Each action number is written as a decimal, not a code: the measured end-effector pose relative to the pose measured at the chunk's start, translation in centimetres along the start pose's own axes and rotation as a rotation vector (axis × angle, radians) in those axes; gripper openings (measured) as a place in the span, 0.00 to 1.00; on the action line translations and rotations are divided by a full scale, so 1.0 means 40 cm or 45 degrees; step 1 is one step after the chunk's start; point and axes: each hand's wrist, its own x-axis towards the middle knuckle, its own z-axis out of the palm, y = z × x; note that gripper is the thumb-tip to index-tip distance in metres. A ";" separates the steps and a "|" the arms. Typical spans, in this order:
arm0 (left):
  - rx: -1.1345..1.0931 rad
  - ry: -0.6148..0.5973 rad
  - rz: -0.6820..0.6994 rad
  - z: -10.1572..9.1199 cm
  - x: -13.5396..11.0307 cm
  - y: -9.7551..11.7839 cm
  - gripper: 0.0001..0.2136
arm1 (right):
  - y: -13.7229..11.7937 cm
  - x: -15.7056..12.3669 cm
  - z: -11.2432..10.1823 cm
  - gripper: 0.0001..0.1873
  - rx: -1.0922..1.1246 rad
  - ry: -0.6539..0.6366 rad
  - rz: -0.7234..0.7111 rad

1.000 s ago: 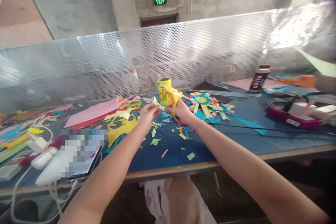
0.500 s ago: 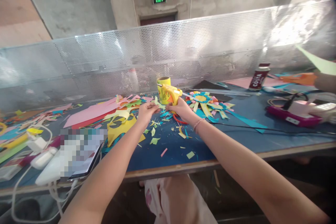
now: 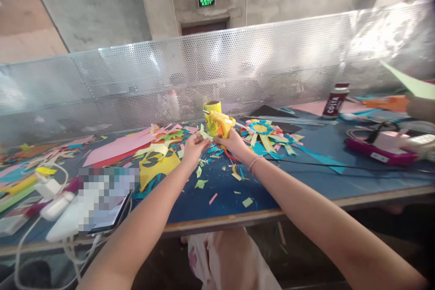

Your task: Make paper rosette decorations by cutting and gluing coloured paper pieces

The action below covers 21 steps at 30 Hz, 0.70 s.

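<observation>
My right hand (image 3: 234, 142) is wrapped round the handle of a yellow glue gun (image 3: 220, 121), whose nozzle points left above the blue table (image 3: 306, 176). My left hand (image 3: 194, 144) pinches a small pale green paper piece (image 3: 203, 133) right under the nozzle. A yellow cardboard tube (image 3: 211, 112) stands just behind the gun. To the right of my hands lies a paper flower (image 3: 265, 136) of blue, yellow and pink strips. Small paper scraps (image 3: 204, 176) litter the table below my hands.
Pink and yellow paper sheets (image 3: 122, 147) lie at the left, beside a phone (image 3: 105, 204) and white chargers with cables. A dark bottle (image 3: 335, 100) and a pink device (image 3: 380, 147) sit at the right. A perforated metal screen (image 3: 217, 72) backs the table. Another person's arm (image 3: 421, 108) shows at far right.
Almost nothing has moved. Both hands stay together at the glue gun's nozzle, shifting only slightly.
</observation>
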 end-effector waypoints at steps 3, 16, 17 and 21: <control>-0.038 0.020 0.010 0.000 0.001 0.002 0.16 | -0.008 -0.008 0.005 0.14 0.105 -0.062 0.021; -0.139 0.237 0.080 -0.058 0.036 0.027 0.14 | -0.007 0.019 -0.071 0.18 -0.866 0.243 -0.015; -0.129 0.240 0.083 -0.060 0.036 0.026 0.14 | -0.009 0.016 -0.073 0.17 -0.960 0.229 -0.023; -0.092 0.246 0.094 -0.062 0.039 0.022 0.13 | -0.017 0.006 -0.073 0.17 -1.137 0.166 -0.066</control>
